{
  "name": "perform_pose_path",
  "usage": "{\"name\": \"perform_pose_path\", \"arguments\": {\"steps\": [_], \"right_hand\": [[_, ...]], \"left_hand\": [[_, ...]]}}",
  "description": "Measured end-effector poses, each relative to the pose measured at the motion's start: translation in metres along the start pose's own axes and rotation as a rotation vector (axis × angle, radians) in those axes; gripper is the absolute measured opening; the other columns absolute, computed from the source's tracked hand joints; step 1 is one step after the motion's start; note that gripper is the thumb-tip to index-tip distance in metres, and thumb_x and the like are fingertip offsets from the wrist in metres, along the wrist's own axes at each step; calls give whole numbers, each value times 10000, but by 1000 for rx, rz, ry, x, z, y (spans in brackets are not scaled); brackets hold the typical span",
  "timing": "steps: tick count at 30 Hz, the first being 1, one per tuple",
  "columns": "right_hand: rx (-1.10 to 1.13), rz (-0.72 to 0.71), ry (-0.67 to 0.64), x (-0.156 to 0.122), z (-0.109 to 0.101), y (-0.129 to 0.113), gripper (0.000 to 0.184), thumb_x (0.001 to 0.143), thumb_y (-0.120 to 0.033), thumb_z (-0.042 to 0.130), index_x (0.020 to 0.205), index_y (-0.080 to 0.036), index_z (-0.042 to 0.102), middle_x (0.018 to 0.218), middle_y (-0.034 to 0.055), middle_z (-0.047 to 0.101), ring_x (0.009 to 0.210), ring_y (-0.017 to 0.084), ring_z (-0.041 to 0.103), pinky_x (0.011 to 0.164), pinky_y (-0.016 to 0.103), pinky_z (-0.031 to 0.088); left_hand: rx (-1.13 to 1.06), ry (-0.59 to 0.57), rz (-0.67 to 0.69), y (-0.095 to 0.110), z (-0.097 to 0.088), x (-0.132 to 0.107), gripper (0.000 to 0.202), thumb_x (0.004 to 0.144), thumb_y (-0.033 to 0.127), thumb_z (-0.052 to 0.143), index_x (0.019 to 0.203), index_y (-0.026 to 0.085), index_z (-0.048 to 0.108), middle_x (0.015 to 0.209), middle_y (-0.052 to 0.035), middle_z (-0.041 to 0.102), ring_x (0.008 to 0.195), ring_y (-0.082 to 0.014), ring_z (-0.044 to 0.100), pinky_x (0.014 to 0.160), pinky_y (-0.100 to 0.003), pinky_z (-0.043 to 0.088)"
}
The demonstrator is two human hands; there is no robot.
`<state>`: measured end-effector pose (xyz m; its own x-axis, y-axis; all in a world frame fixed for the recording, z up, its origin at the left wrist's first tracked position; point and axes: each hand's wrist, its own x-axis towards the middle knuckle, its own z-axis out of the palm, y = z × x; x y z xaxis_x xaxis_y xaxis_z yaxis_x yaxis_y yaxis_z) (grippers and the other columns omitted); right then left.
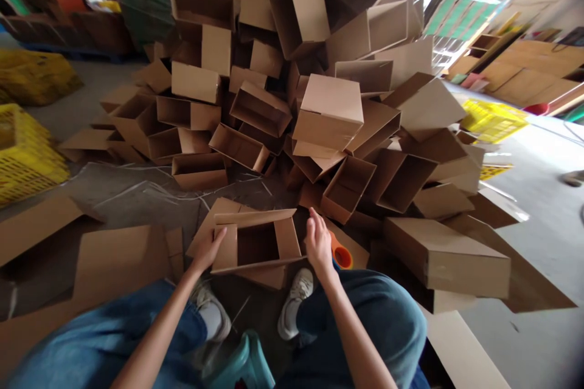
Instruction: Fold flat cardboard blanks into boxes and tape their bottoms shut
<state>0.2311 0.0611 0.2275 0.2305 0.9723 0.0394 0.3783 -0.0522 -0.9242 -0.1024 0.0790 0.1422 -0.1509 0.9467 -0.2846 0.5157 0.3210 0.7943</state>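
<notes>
An open cardboard box [287, 237] sits between my feet with its flaps partly folded and its dark inside facing up. My left hand [212, 249] is closed on the box's left end, thumb over the flap. At the right end, my right hand [319, 243] has its fingers stretched forward, close to the box's edge. Just beside that hand is an orange ring-shaped tool [341, 252] with a blue part, possibly a tape dispenser. Whether the hand touches it I cannot tell. Flattened cardboard [223, 209] lies under and behind the box.
A large heap of open boxes [260, 109] rises ahead. To the right lies a closed box [465, 258]; flat cardboard [121, 261] covers floor at left. Yellow crates [34, 155] stand far left, another yellow crate [493, 120] at right. A teal stool [244, 364] is below me.
</notes>
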Motion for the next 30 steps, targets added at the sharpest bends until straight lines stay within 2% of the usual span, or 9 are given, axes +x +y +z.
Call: {"name": "perform_pose_path", "arguments": {"steps": [2, 3, 5, 8, 10, 13, 17, 23, 30], "right_hand": [[-202, -304, -175, -24, 9, -17, 546, 982, -574, 436, 1393, -250, 591, 1426, 103, 600, 1385, 308, 468, 1191, 465, 307], [-284, -401, -281, -34, 17, -23, 512, 986, -561, 450, 1354, -250, 625, 1386, 118, 630, 1330, 315, 519, 1159, 464, 339], [-403, -482, -422, -50, 34, -28, 507, 969, -590, 482, 1272, -231, 674, 1284, 158, 684, 1223, 340, 592, 1071, 466, 405], [-575, -438, -500, -59, 56, -21, 594, 918, -700, 488, 1130, -191, 710, 1047, 183, 739, 989, 335, 689, 856, 400, 480], [-667, -402, -521, -59, 63, -16, 682, 858, -795, 480, 1050, -183, 711, 922, 170, 742, 851, 311, 710, 722, 340, 458], [-722, -375, -541, -56, 63, -16, 750, 804, -873, 451, 935, -184, 717, 852, 175, 744, 785, 310, 713, 637, 316, 398], [-812, -320, -593, -48, 62, -25, 708, 858, -831, 426, 736, -202, 727, 811, 171, 756, 766, 282, 717, 626, 310, 379], [-825, -325, -594, -40, 64, -28, 656, 851, -803, 496, 696, -222, 759, 729, 165, 744, 751, 292, 717, 659, 333, 422], [-746, -308, -611, -23, 70, -26, 581, 852, -737, 583, 625, -233, 761, 636, 159, 690, 748, 321, 699, 702, 367, 430]], "left_hand": [[-15, 9, 25, 0, 1, 0, 626, 861, 697, 401, 1050, 163, 667, 1146, -203, 749, 1181, -373, 653, 965, -429, 477], [-19, 7, 32, 0, 2, 0, 641, 861, 695, 399, 1072, 151, 667, 1157, -208, 745, 1182, -376, 652, 972, -432, 475], [-29, -1, 26, 0, 2, -1, 654, 858, 687, 413, 1103, 136, 667, 1166, -211, 743, 1193, -378, 647, 979, -428, 473], [-51, 1, 7, 1, 2, -3, 633, 856, 663, 445, 1152, 148, 664, 1192, -190, 744, 1235, -369, 627, 983, -411, 476], [-60, 15, -4, 2, 3, -5, 616, 861, 646, 450, 1181, 162, 658, 1215, -177, 739, 1259, -359, 614, 989, -407, 475], [-62, 27, -20, 3, 4, -6, 600, 869, 634, 445, 1170, 160, 656, 1218, -178, 737, 1264, -352, 612, 991, -400, 479], [-24, 19, -14, 4, 4, -6, 600, 877, 636, 432, 1154, 148, 645, 1199, -196, 737, 1227, -356, 637, 982, -406, 487], [20, 12, -37, 5, 3, -6, 566, 883, 626, 442, 1141, 158, 631, 1194, -203, 735, 1196, -374, 650, 973, -421, 486], [-57, 15, -70, 2, 6, -6, 575, 875, 622, 479, 1175, 156, 632, 1219, -187, 729, 1244, -367, 622, 1003, -417, 478]]}}
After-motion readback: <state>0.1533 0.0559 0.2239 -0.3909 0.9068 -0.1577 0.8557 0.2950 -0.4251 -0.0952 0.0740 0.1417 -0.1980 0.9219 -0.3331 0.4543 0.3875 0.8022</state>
